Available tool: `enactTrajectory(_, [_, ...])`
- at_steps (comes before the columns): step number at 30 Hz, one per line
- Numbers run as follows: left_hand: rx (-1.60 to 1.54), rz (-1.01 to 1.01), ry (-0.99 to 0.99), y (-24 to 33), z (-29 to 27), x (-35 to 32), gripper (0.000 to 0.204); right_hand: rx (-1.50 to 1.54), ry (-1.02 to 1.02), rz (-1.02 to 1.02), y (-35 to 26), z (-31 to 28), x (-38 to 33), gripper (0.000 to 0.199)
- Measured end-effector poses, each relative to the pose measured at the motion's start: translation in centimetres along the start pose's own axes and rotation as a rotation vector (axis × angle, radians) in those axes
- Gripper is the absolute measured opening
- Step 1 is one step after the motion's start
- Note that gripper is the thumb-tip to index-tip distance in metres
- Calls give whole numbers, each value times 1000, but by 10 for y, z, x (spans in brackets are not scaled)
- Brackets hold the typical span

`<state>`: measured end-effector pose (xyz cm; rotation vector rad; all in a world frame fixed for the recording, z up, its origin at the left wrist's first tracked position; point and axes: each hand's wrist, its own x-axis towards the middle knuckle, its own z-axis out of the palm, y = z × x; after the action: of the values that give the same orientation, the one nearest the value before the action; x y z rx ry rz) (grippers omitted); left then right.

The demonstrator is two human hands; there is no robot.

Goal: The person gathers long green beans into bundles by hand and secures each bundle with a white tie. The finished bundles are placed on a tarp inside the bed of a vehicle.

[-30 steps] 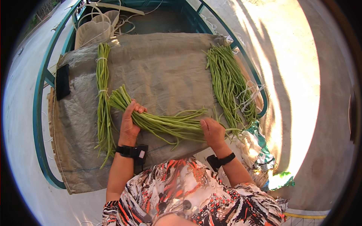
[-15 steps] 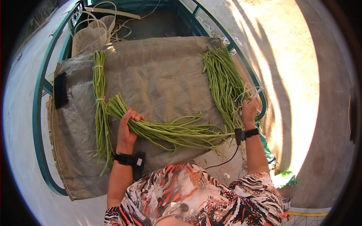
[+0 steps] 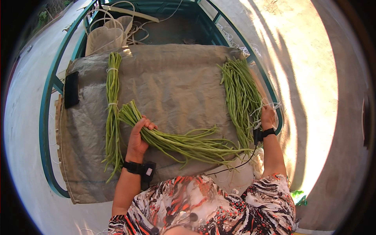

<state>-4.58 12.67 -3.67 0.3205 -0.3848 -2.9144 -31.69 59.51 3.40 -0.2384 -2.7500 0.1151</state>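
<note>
My left hand [image 3: 138, 140] is wrapped round a bunch of green yardlong beans [image 3: 184, 143]. Its gathered ends stick out past the thumb, while the loose tails fan to the right over the cloth's near edge. Left of that hand lies another bunch of beans [image 3: 112, 88], bound in two places with white ties; the held ends touch it. A loose pile of beans [image 3: 241, 92] lies along the right side. Beside it, at the cart rail, my right hand [image 3: 268, 116] has its fingers closed on white string [image 3: 276, 105], with the fingertips partly hidden.
A brown cloth sheet [image 3: 172, 86] covers the surface inside the green metal cart rail [image 3: 50, 90]. A dark phone-like slab [image 3: 71, 90] lies at its left edge. Clear plastic baskets [image 3: 105, 38] stand behind. A black cable [image 3: 235, 166] runs from my right wrist.
The whole scene has shifted slightly right in view. My right hand stays at the white string, and my left hand keeps its grip on the beans.
</note>
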Motion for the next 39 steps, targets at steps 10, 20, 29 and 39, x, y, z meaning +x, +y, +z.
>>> enactTrajectory(10, [64, 40, 55, 5, 3, -4, 34, 493, -521, -560, -192, -51, -98, 40])
enactTrajectory(20, [121, 55, 47, 5, 27, -13, 28, 1375, -1240, -585, -308, -103, -161, 23])
enactTrajectory(29, [216, 37, 52, 11, 45, -21, 38, 1047, -1334, -422, -316, -56, -187, 19])
enactTrajectory(39, [260, -36, 136, 8, 38, -17, 47, 1097, -1458, -531, -304, -54, -194, 20])
